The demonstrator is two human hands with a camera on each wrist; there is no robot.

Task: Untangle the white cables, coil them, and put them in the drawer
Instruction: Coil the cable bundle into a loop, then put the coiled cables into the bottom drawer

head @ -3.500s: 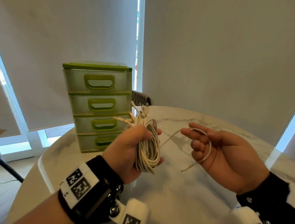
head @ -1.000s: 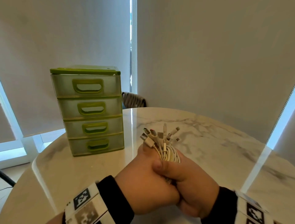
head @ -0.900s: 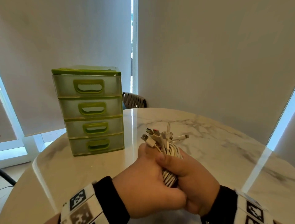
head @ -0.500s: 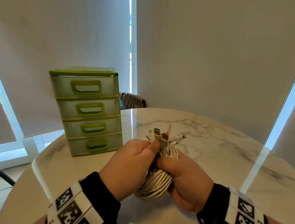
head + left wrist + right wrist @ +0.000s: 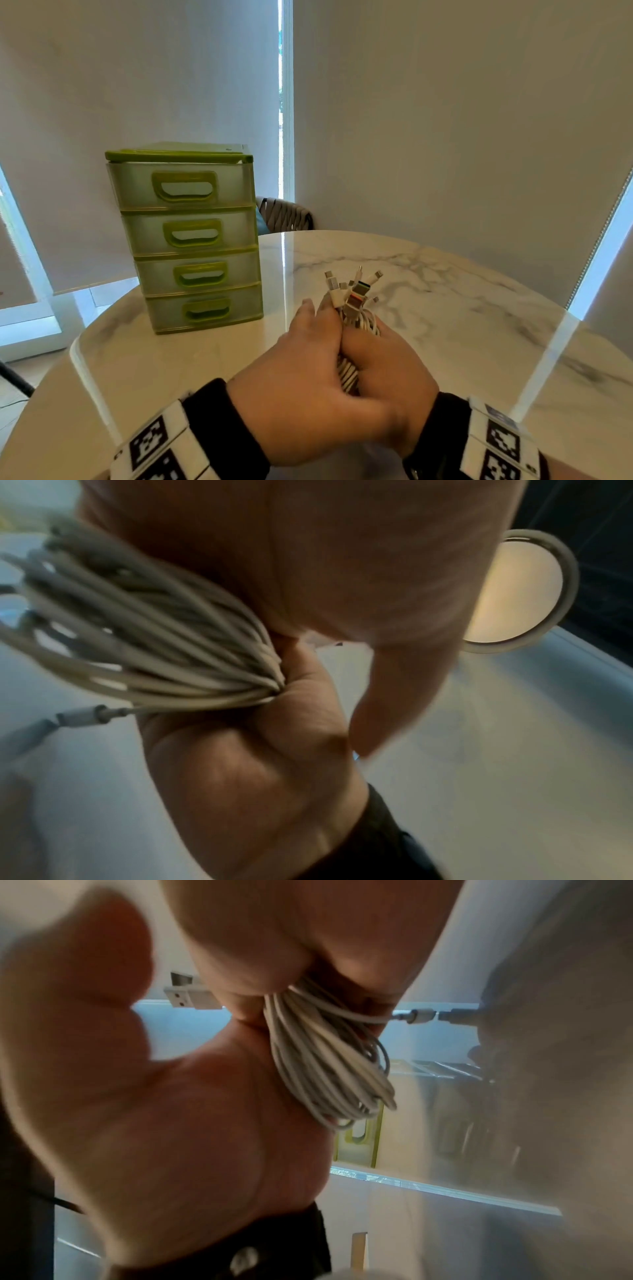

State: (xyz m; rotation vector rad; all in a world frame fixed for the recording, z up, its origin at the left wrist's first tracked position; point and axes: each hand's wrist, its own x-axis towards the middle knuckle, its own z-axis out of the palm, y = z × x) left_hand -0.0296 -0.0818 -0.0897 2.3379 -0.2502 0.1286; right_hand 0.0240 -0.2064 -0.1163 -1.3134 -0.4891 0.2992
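White cables [image 5: 347,373], one plug with red and black tips. Drawer unit [image 5: 191,240] of translucent pale green, brighter green lid and handles. White marble table [image 5: 462,308], grey veins. Black wristbands [image 5: 219,428] bearing black-and-white square markers.

Both hands, left hand [image 5: 301,387] and right hand [image 5: 387,373], grip the coiled white cables [image 5: 356,315] above the bench [image 5: 479,325]; drawer unit [image 5: 191,240] stands closed.

The drawer unit [image 5: 191,240] stands on the table [image 5: 462,308] at the far left. Both hands, left [image 5: 301,387] and right [image 5: 387,373], sit pressed together near the front edge, right of the unit, with the cables [image 5: 352,308] between them (plugs pointing away). A chair [image 5: 284,214] is behind the table.
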